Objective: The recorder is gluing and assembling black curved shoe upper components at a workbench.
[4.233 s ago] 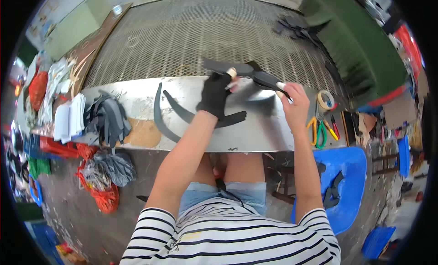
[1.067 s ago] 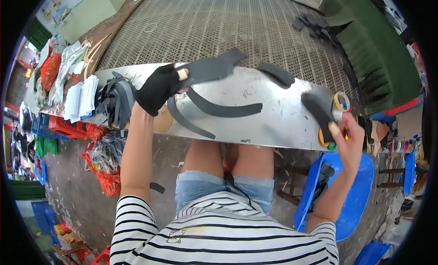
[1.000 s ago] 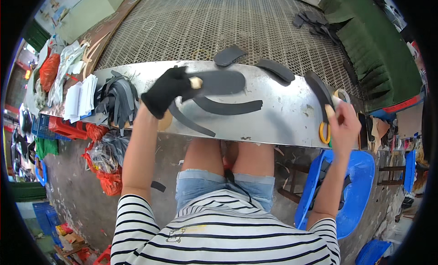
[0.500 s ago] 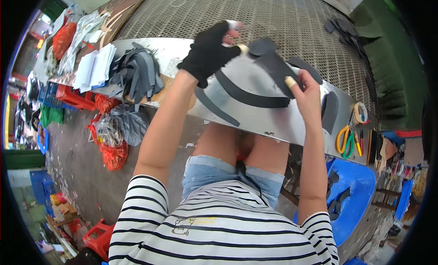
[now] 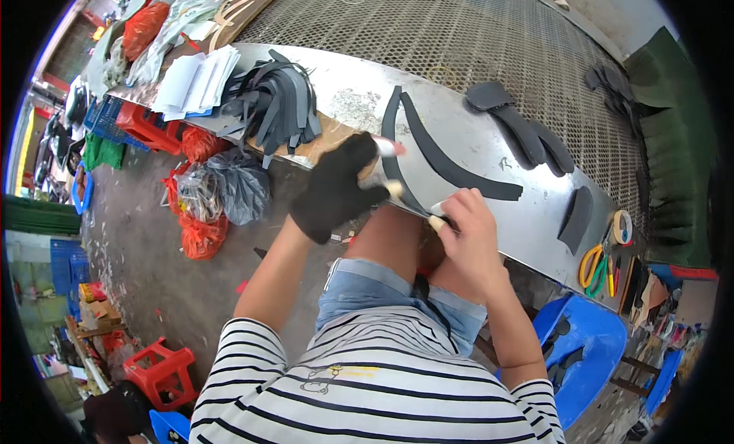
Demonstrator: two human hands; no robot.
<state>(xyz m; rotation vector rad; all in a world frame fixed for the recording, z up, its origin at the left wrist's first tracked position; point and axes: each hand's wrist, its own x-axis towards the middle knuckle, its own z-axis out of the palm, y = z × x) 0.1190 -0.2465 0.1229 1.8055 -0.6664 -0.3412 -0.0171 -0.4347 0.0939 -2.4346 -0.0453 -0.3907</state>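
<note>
Hands meet at the table edge (image 5: 489, 234): my gloved left hand (image 5: 335, 188) and bare right hand (image 5: 468, 234) both pinch the curved black strip (image 5: 391, 149); bare metal lies just beyond.

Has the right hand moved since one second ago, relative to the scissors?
Yes. The right hand went from beside the scissors leftward along the metal table edge.

The gloved left hand (image 5: 336, 185) covers the near end of the thin curved black strip (image 5: 391, 149) – how it grips there can't be told. The right hand (image 5: 468, 237) hides the table's edge (image 5: 527, 249) beneath it – the scissors (image 5: 595, 265) are too small to make out.
</note>
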